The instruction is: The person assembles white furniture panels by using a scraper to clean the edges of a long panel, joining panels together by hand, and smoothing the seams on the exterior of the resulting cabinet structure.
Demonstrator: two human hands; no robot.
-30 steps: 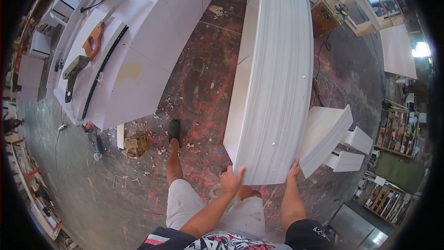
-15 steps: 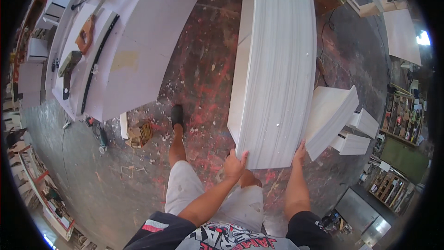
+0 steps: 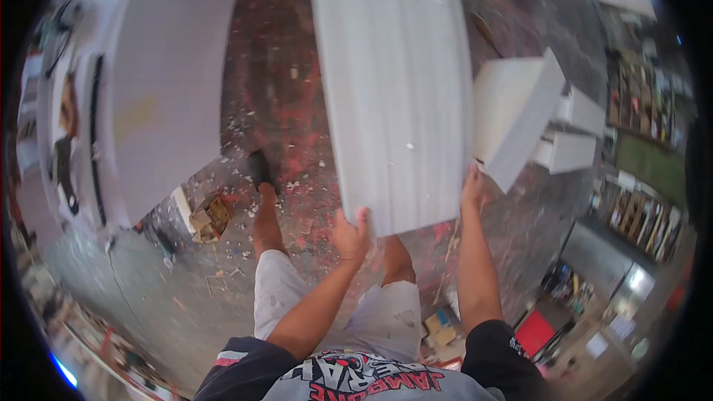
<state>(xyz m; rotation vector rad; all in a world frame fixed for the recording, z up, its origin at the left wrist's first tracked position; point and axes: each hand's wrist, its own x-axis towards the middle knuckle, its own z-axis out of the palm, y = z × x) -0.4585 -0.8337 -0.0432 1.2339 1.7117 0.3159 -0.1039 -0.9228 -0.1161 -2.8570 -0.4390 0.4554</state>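
Observation:
Ahead of me a long white panel [image 3: 401,96] with faint grey streaks runs away from my body, its near end between my hands. My left hand [image 3: 352,234] grips the near left corner, thumb raised at the edge and fingers going underneath. On the opposite side my right hand [image 3: 472,187] is closed on the near right edge. The panel's far end lies beyond the top of the view, and its underside is hidden. Some small white specks sit on its surface.
Left stands a pale worktable [image 3: 174,67] with a handsaw [image 3: 68,108] on it. White box-like pieces [image 3: 516,119] stand right of the panel. A cardboard box [image 3: 211,217] and a power tool [image 3: 160,243] lie on the scrap-strewn floor. Racks of offcuts [image 3: 642,219] line the right.
The panel's near end and both my hands have shifted left and up in the view. The whole view has turned, and now looks blurred. Both hands keep their hold.

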